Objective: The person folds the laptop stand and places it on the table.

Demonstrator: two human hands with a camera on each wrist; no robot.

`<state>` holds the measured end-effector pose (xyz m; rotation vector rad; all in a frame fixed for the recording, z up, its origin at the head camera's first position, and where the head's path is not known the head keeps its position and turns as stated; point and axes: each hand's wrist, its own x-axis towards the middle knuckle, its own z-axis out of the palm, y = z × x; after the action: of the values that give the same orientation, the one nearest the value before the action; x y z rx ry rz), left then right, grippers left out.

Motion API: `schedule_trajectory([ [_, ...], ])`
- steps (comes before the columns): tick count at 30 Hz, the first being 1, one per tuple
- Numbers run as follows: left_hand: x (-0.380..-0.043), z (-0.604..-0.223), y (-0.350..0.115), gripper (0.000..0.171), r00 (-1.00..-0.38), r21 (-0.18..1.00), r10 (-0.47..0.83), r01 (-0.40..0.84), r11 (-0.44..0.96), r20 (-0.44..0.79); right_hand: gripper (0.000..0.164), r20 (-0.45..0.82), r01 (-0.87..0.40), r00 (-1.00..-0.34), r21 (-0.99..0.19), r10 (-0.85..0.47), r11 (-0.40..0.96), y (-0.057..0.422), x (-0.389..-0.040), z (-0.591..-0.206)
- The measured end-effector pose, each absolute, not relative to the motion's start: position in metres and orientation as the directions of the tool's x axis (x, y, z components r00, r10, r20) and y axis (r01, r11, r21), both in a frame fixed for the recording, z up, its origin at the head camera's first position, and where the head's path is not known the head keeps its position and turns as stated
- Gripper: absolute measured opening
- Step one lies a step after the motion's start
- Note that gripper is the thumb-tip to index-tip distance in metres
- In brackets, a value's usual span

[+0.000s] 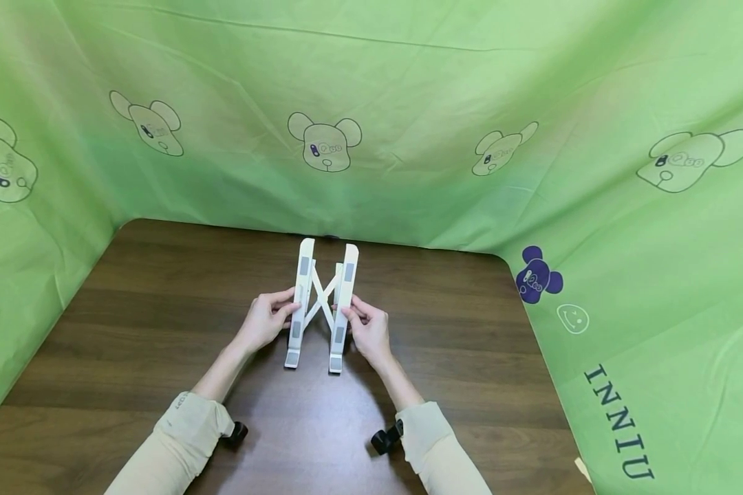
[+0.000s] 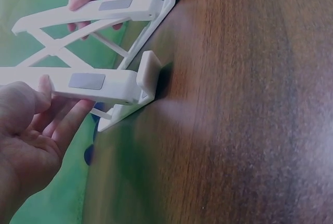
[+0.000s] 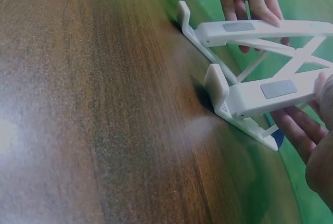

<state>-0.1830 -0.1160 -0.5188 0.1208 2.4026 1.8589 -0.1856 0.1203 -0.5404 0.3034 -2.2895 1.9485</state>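
Green bear-print cloth (image 1: 408, 82) backs a dark wood table (image 1: 161, 330), mid-table on which a white folding stand (image 1: 322, 309) rests, left hand (image 1: 265, 322) and right hand (image 1: 367, 330) each pinching one rail, apparently steadying its crossed struts from both sides.

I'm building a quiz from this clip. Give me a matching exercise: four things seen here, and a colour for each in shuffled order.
Things:
1. folding stand
2. table
3. backdrop cloth
4. small bear print

Colours:
A. dark brown
B. purple
C. white
D. green

Pairs: 1-C, 2-A, 3-D, 4-B
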Motion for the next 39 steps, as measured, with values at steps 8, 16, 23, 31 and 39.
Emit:
schedule_trajectory([
  [8, -0.184, -0.52, -0.111, 0.044, -0.991, 0.967, 0.129, 0.01, 0.256, -0.024, 0.038, 0.221, -0.23, -0.973, -0.962, -0.072, 0.149, 0.12, -0.185, -0.54],
  [16, -0.185, -0.52, -0.103, 0.045, -0.99, 0.967, 0.139, -0.002, 0.255, -0.039, 0.038, 0.22, -0.226, -0.974, -0.956, -0.049, 0.187, 0.122, -0.186, -0.541],
  [23, -0.185, -0.521, -0.092, 0.045, -0.987, 0.972, 0.155, 0.001, 0.233, -0.037, 0.037, 0.22, -0.225, -0.974, -0.955, -0.045, 0.193, 0.121, -0.186, -0.542],
  [31, -0.185, -0.523, -0.079, 0.047, -0.982, 0.971, 0.189, 0.02, 0.239, -0.027, 0.037, 0.252, -0.264, -0.964, -0.942, -0.081, 0.207, 0.117, -0.185, -0.54],
  [39, -0.185, -0.52, -0.07, 0.048, -0.979, 0.974, 0.2, 0.011, 0.226, -0.036, 0.035, 0.266, -0.274, -0.962, -0.939, -0.063, 0.207, 0.12, -0.184, -0.54],
])
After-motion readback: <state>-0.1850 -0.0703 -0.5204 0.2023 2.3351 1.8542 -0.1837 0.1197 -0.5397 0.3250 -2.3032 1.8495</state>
